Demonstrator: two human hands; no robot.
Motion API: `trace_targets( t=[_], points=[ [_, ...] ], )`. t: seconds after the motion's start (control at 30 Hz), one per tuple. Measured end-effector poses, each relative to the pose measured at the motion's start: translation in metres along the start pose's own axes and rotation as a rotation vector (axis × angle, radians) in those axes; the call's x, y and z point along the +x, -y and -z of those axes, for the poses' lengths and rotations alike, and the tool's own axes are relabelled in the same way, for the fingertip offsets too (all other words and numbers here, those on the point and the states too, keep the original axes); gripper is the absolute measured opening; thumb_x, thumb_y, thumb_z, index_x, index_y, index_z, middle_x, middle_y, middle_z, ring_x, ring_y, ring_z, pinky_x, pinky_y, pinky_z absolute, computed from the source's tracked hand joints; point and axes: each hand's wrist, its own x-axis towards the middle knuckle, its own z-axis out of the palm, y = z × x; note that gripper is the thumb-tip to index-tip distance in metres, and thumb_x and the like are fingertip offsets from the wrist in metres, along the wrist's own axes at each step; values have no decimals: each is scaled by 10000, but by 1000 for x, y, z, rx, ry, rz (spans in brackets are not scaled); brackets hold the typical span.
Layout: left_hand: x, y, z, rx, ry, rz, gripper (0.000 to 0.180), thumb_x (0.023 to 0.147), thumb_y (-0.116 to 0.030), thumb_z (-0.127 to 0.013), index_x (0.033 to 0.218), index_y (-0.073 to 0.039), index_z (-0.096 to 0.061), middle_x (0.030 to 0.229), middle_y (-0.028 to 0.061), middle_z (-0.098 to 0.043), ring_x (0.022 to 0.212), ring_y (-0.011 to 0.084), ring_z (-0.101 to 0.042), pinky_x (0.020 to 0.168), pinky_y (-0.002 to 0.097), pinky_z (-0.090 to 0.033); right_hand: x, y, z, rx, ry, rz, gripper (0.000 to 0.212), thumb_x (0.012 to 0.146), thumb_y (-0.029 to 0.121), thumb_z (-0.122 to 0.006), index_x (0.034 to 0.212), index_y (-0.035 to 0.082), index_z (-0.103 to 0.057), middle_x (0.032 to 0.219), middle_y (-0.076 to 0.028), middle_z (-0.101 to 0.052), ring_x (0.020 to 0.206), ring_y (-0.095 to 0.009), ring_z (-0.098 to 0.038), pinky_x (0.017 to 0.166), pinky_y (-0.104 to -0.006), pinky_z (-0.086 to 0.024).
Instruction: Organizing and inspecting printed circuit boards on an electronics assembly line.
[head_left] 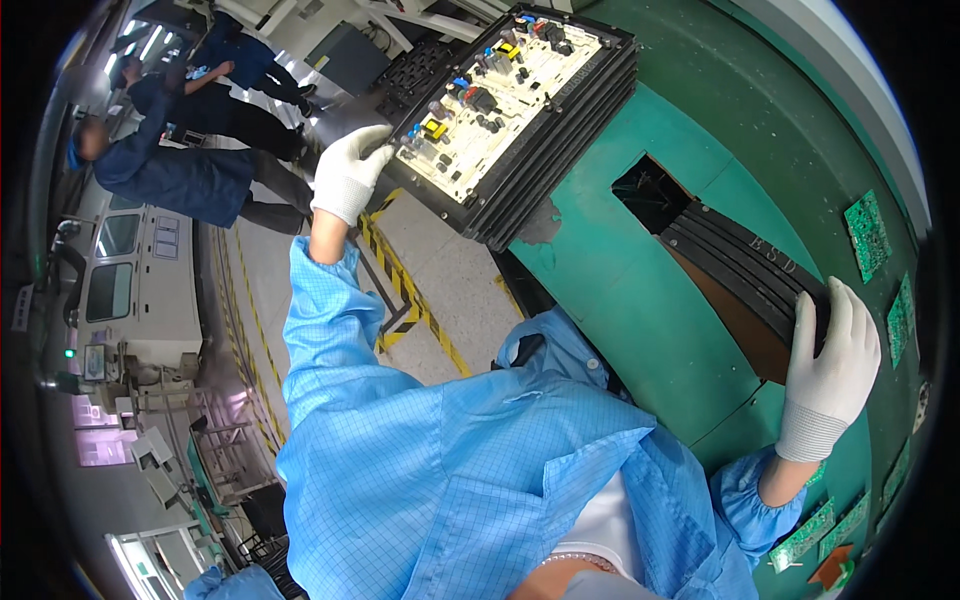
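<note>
My left hand [350, 175], in a white knit glove, is closed at the left edge of a black tray [462, 212]. This tray tops a stack of similar black trays [560, 165] and carries cream circuit boards [495, 95] with yellow, blue and black components. At the right, my gloved right hand [838, 355] holds the near end of a stack of long black strips or trays [735, 262], its thumb on one side and fingers on the other. Pale lettering marks that stack's edge. How far the fingers of either hand reach underneath is hidden.
The green worktop [600, 270] has a dark rectangular opening [650, 192] beside the strips. Green circuit boards [868, 235] lie along the right side. Several people in dark blue coats [180, 180] are at the upper left. Yellow-black tape [400, 270] marks the floor.
</note>
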Motion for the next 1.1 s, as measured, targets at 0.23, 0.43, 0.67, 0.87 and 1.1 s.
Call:
trace_targets(
  t=[0.23,0.43,0.67,0.87,1.1],
  points=[
    [68,-20,11,-118,46,-165,424,890,-229,-703,1217,35,-641,1109,159,-718,1006,196,-680,875,293,-517,0,1,0,6,-8,2,304,902,205,-681,1141,20,-647,1113,-134,-673,1030,-318,-630,920,-409,-482],
    [131,-33,-23,184,181,-158,506,850,-393,-712,1153,12,-693,1081,180,-720,1002,272,-691,903,328,-512,0,0,1,-5,-6,-3,314,908,222,-674,1150,23,-641,1123,-131,-670,1044,-317,-626,925,-413,-479],
    [143,-41,-27,386,266,-238,371,858,-310,-675,1120,-52,-720,1065,173,-715,990,312,-684,894,363,-517,0,-1,1,-6,-11,-1,323,906,236,-677,1151,28,-642,1138,-133,-669,1056,-315,-623,940,-414,-475],
    [110,-93,-34,465,20,-498,318,900,-275,-637,1106,-40,-703,1035,160,-703,939,308,-684,840,361,-521,1,2,2,-24,-35,6,320,872,223,-706,1115,23,-650,1097,-113,-674,1043,-300,-625,940,-409,-472],
    [67,-145,-63,409,189,-700,472,851,-437,-712,1032,-1,-701,914,161,-636,910,311,-634,819,392,-503,1,1,2,-15,-24,7,332,868,233,-710,1117,22,-648,1098,-114,-672,1040,-298,-626,946,-410,-471]
  ],
)
